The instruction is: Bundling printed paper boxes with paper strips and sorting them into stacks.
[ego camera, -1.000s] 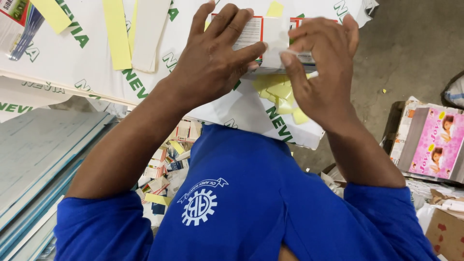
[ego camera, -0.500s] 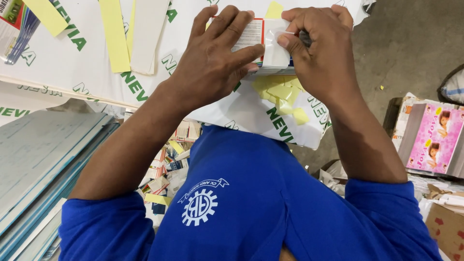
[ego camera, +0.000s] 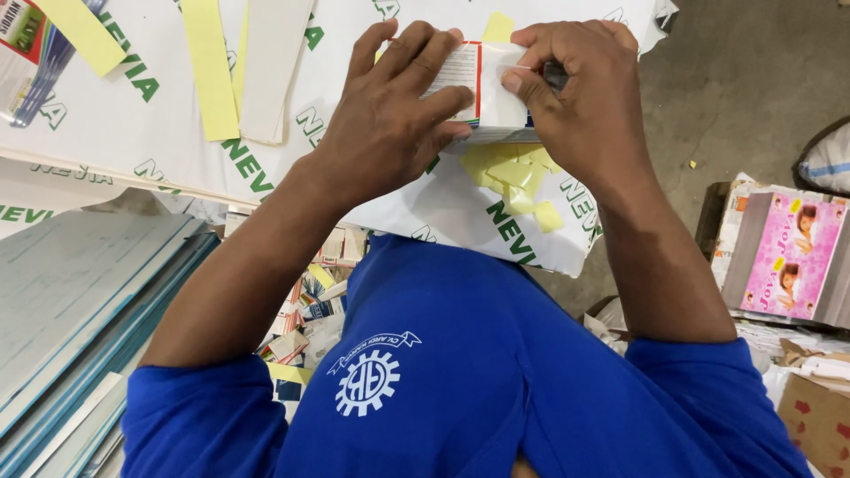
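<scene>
While the left hand lies spread over a small stack of white printed paper sheets with a red edge, its fingers pressing the top and near side to hold it square, the right hand is curled closed on the stack's right end, thumb and fingers pinching the paper and a small dark object that is too hidden to identify. The stack rests on the counter, on a large glossy white sheet with green lettering, well over toward the far right edge.

Just below the stack lies a scatter of small pale yellow paper scraps, and long yellow paper strips lie well apart to the left. This suggests that trimming or peeling has already been carried out on some pieces, though whether this stack is finished cannot be read from here.

At the right, near the floor, a pile of pink printed cards sits on a cardboard carton. Flat blue-grey boards are stacked at the left.
</scene>
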